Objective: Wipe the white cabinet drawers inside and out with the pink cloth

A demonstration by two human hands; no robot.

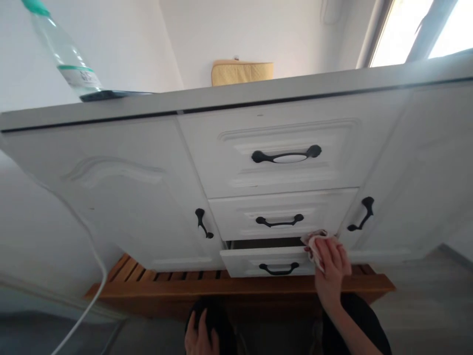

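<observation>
A crumpled pinkish-white cloth (315,249) is in my right hand (331,259), whose fingers press it against the top right corner of the bottom drawer (242,261). That drawer is pulled out a little, showing a dark gap above its front. Its black handle (279,270) is left of the cloth. My left hand (201,335) rests on my dark-clothed knee (212,308) with its fingers spread, holding nothing. Just above the cloth is the closed middle drawer (236,222).
The white cabinet has a closed top drawer (229,172) and doors on both sides. A slatted wooden platform (166,288) runs below it. On the countertop (221,101) are a plastic bottle (64,54), a dark flat object (107,95) and a yellow padded item (242,74). A white cable (90,246) hangs left.
</observation>
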